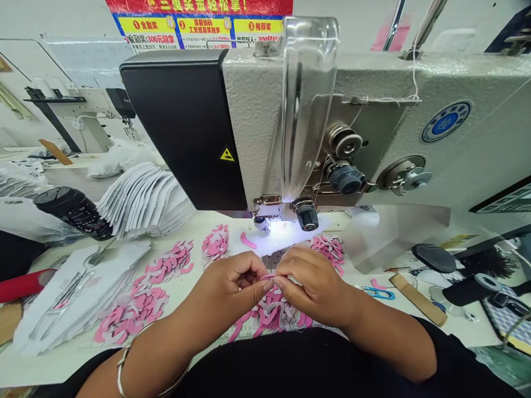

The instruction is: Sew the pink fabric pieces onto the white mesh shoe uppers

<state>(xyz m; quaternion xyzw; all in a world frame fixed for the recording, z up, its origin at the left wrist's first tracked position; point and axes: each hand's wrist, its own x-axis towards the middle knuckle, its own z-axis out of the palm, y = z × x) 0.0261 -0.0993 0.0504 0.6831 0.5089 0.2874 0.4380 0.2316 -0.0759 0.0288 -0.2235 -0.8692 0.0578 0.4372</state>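
My left hand (232, 282) and my right hand (309, 284) meet in front of an industrial sewing machine (265, 116). Their fingertips pinch a small pink foam piece (265, 278) between them, mostly hidden by my fingers. Below my hands lies a heap of pink cut shapes (271, 312). Just beyond my fingers, white mesh fabric (284, 235) lies under the machine's presser foot (261, 224), lit by the machine's lamp, with one pink piece (248, 240) on its left edge.
Pink piles (215, 244) (329, 250) (141, 307) cover the white work table (53, 370). A stack of white mesh pieces (145, 202) and a black tumbler (72, 213) stand at left. Blue-handled snips (379, 294) and a brown strip (418, 299) lie at right.
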